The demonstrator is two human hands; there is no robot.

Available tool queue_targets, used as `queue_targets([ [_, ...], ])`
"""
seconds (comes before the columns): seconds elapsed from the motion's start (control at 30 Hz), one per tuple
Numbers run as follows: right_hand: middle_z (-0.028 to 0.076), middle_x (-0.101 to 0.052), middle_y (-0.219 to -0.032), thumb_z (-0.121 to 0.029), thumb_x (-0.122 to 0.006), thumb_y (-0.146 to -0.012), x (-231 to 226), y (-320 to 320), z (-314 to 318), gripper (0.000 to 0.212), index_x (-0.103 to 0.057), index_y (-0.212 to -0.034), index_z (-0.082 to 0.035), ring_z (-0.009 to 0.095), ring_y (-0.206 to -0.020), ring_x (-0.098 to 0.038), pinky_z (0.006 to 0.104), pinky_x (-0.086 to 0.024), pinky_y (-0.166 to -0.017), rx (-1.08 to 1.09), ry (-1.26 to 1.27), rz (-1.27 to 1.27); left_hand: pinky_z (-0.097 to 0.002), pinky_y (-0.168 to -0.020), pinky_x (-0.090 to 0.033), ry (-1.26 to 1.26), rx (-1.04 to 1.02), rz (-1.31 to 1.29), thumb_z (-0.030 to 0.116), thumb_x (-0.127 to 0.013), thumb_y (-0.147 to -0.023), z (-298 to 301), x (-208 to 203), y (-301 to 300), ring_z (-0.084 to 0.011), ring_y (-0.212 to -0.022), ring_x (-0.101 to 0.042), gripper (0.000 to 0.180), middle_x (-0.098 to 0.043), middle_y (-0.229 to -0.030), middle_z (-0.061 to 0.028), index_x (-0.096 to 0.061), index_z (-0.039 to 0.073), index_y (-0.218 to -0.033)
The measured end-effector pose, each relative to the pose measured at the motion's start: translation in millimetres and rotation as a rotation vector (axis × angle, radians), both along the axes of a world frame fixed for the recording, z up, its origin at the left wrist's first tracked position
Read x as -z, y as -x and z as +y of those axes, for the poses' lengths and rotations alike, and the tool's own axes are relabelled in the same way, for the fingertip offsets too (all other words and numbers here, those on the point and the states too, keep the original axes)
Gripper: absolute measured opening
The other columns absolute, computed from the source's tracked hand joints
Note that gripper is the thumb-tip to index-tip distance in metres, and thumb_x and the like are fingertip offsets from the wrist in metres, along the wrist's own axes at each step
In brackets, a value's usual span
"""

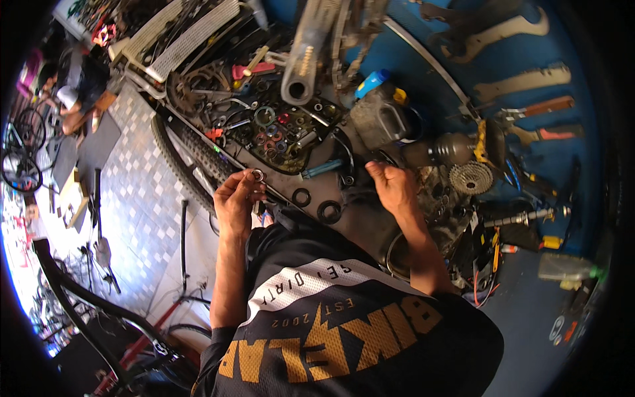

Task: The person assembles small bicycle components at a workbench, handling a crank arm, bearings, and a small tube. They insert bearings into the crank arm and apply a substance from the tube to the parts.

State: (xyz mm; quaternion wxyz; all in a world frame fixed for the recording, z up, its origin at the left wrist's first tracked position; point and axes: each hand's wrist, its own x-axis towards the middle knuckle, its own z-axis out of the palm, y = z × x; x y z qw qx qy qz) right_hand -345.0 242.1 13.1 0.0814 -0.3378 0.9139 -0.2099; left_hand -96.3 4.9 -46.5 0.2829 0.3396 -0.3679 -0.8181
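My left hand (233, 202) is closed, pinching a small shiny metal ring (258, 175) that looks like a bearing between thumb and fingertips, over the bench's near edge. My right hand (395, 188) is curled closed above the bench, farther right; whatever it may hold is hidden, though something dark lies by its fingertips. Between the hands, two black rings (329, 211) lie on the grey bench top (286, 186). Beyond them are a teal cylindrical tool (323, 169) and a curved black crank-like part (344, 149).
A tray (284, 135) of loose rings and small parts lies ahead. A grey jug (380, 121) and a cassette (470, 179) stand to the right. A crank arm (305, 73) hangs overhead. Wrenches (522, 83) hang on a blue board. A tyre (173, 165) leans left; a person (79, 92) sits far left.
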Motion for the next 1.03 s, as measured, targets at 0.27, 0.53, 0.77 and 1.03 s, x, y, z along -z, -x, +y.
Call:
queue_targets([
  [0.27, 0.019, -0.064, -0.057, -0.047, -0.053, -0.112, -2, -67, 17, 0.066, -0.070, -0.063, -0.006, 0.040, -0.051, -0.065, 0.0510, -0.051, -0.052, 0.149, 0.126, 0.170, -0.0360, -0.076, -0.064, 0.073, 0.239, -0.044, 0.016, -0.073, -0.104, -9, -8, 16, -0.0210, -0.088, -0.075, 0.022, -0.077, -0.107, -0.0142, -0.072, -0.002, -0.117],
  [0.53, 0.019, -0.069, -0.071, -0.042, -0.044, -0.115, 6, -114, 81, 0.061, -0.070, -0.076, -0.004, 0.039, -0.063, -0.069, 0.0497, -0.056, -0.061, 0.430, 0.145, 0.078, -0.0307, -0.070, -0.059, 0.184, 0.543, 0.046, 0.019, -0.074, -0.103, -24, -24, 60, -0.0168, -0.085, -0.073, 0.021, -0.077, -0.103, -0.0079, -0.074, 0.004, -0.117],
  [0.77, 0.016, -0.077, -0.109, -0.018, -0.071, -0.098, 22, -88, 237, 0.022, -0.073, -0.120, -0.019, 0.040, -0.086, -0.077, 0.0484, -0.062, -0.074, 0.948, -0.044, 0.317, -0.0315, -0.070, -0.060, 0.163, 0.619, 0.083, 0.016, -0.075, -0.102, -21, -29, 81, -0.0177, -0.084, -0.073, 0.023, -0.078, -0.103, -0.0088, -0.074, 0.002, -0.120],
  [1.03, 0.025, -0.075, -0.127, -0.038, -0.085, -0.085, 102, -63, 406, 0.044, -0.079, -0.119, -0.010, 0.039, -0.119, -0.073, 0.0507, -0.056, -0.107, 1.050, -0.582, -0.228, -0.0337, -0.068, -0.059, 0.128, 0.552, 0.097, 0.014, -0.077, -0.101, -31, -27, 73, -0.0204, -0.082, -0.075, 0.022, -0.079, -0.104, -0.0095, -0.075, 0.002, -0.119],
])
